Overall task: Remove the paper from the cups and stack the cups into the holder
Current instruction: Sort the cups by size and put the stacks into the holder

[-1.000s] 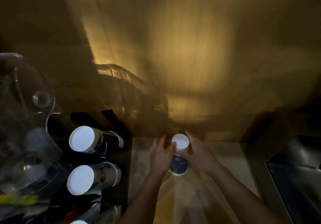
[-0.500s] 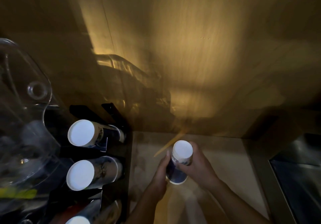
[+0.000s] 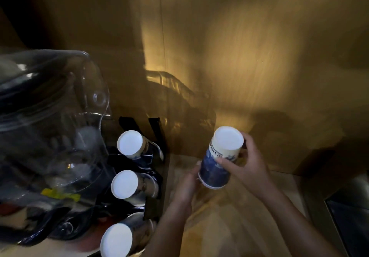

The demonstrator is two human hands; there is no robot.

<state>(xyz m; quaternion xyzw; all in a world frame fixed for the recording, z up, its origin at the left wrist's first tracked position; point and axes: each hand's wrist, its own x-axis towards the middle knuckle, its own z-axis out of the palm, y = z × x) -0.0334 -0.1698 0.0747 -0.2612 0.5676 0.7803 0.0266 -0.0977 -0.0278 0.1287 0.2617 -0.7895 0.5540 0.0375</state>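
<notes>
An upside-down stack of blue and white paper cups (image 3: pixel 220 159) is held above the counter, white base toward me. My right hand (image 3: pixel 247 166) wraps its right side, thumb across the blue print. My left hand (image 3: pixel 187 185) touches the stack's lower rim from the left. The black cup holder (image 3: pixel 153 131) stands at the left with three inverted cup stacks in it: back (image 3: pixel 131 143), middle (image 3: pixel 125 185) and front (image 3: pixel 116 240). No paper wrapping can be made out in the dim light.
A clear plastic dome cover (image 3: pixel 60 117) fills the far left over dark items. A wooden wall (image 3: pixel 239 57) rises behind the light counter (image 3: pixel 229 226). A dark metal sink edge (image 3: pixel 347 217) is at the lower right.
The cup stack has risen off the counter and tilted, carried slightly right by both hands. The view has shifted so the holder and dome sit more central.
</notes>
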